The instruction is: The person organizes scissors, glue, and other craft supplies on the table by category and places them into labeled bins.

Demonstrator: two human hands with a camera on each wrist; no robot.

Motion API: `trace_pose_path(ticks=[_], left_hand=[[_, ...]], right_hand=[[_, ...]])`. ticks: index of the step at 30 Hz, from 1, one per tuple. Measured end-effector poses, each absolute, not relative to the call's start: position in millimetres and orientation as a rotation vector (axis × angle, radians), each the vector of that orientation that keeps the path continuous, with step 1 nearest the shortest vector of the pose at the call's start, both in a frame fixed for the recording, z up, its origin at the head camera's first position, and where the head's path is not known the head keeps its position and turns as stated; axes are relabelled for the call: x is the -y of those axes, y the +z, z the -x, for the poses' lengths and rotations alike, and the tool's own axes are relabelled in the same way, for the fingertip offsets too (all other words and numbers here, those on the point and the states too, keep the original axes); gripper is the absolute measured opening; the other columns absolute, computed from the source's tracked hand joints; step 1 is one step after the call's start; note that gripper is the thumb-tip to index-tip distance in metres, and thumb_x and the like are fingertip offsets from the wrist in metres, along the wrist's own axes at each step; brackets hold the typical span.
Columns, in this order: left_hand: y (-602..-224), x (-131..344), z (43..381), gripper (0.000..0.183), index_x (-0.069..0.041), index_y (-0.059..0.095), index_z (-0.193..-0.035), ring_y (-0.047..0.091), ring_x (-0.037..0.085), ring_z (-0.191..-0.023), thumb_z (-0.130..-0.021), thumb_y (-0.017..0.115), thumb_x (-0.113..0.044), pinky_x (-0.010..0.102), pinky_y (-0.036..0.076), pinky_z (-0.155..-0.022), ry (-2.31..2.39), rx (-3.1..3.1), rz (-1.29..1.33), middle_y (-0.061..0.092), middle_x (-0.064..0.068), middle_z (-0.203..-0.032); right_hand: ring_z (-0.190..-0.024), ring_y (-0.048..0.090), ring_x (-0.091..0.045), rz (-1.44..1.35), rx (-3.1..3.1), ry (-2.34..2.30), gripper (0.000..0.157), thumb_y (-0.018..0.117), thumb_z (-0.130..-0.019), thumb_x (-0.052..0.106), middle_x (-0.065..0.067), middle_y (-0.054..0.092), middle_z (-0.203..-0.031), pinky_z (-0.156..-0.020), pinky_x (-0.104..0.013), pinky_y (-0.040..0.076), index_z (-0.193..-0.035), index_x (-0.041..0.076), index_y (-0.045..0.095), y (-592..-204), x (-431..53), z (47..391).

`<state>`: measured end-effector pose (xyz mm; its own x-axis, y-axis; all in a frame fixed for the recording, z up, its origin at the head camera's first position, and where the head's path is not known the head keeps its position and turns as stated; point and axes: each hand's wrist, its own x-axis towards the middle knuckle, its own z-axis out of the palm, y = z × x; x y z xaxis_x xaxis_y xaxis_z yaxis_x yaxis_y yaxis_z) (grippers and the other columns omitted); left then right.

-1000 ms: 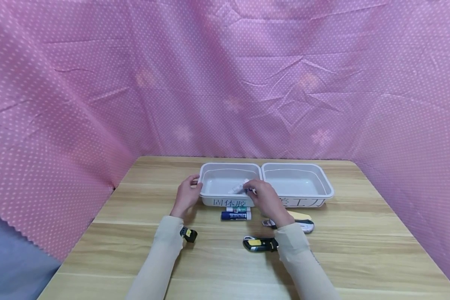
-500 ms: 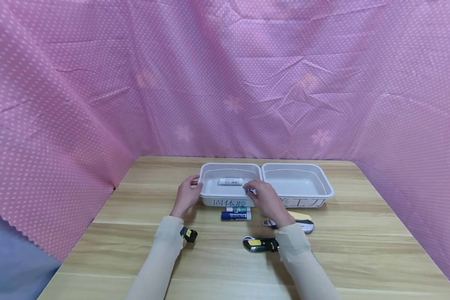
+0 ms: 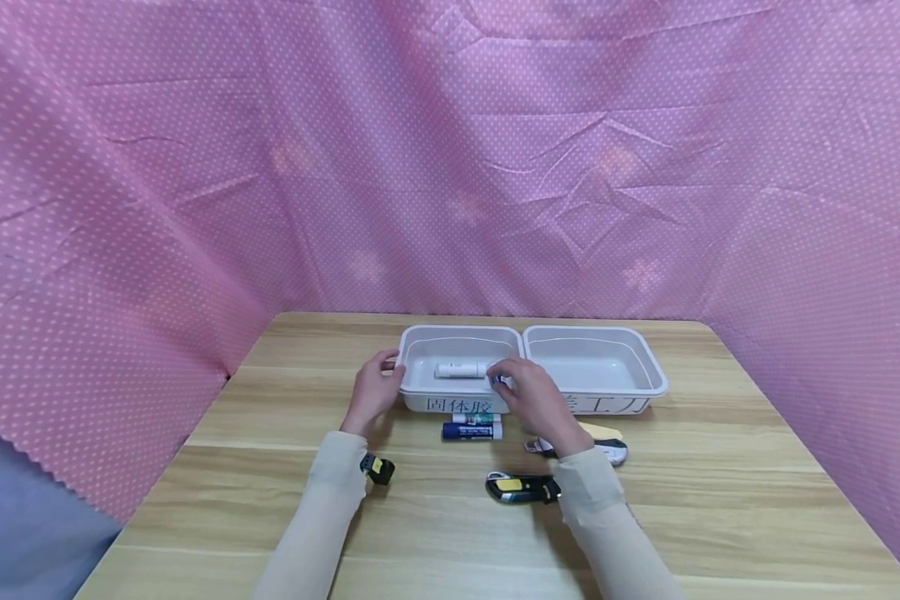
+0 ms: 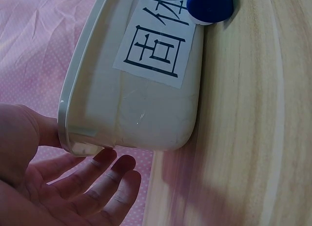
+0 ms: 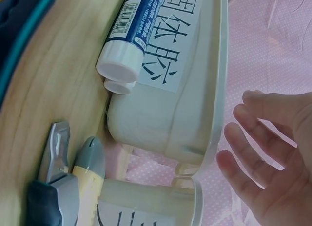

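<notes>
A white storage box with a Chinese label stands on the table. Inside it lies a white glue stick. My right hand is above this box's right end; in the right wrist view its fingers are spread and loosely bent, nothing seen between them. A small dark blue piece shows by the fingertips in the head view; its kind is unclear. My left hand is at the box's left end, thumb at the rim and fingers loose beside the outer wall.
Right beside it is a second labelled white box. In front lie a blue glue stick, a green-and-white one, a black-and-yellow utility knife and further cutters. A pink dotted cloth hangs behind.
The white glue stick has left my right fingertips, dropped flat in the left box and rolled slightly towards the front. Both hands have stayed nearly in place.
</notes>
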<state>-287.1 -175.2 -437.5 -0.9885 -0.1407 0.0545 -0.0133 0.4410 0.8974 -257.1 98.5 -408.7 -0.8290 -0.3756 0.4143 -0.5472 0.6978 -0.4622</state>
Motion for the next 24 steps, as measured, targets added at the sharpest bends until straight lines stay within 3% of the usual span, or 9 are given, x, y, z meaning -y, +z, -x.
trace_pose_path(ticks=[14, 24], left_hand=[[-437.7, 176.1, 285.6, 0.047, -0.006, 0.048, -0.15, 0.06, 0.037, -0.126, -0.105, 0.054, -0.018, 0.046, 0.054, -0.103, -1.63, 2.567, -0.148, 0.056, 0.022, -0.142], [-437.8, 176.2, 285.4, 0.047, -0.006, 0.049, -0.149, 0.061, 0.037, -0.124, -0.104, 0.054, -0.019, 0.046, 0.055, -0.102, -1.611, 2.576, -0.143, 0.057, 0.023, -0.141]], right_hand=[[-0.103, 0.07, -0.021, -0.757, 2.679, 0.797, 0.024, 0.076, -0.092, 0.014, -0.003, 0.074, -0.113, -0.091, -0.043, 0.059, -0.116, 0.011, 0.074, -410.2, -102.6, 233.3], [-0.098, 0.071, -0.018, -0.892, 2.635, 0.735, 0.026, 0.08, -0.088, 0.013, -0.002, 0.075, -0.11, -0.088, -0.039, 0.06, -0.113, 0.01, 0.075, -420.5, -105.1, 224.4]])
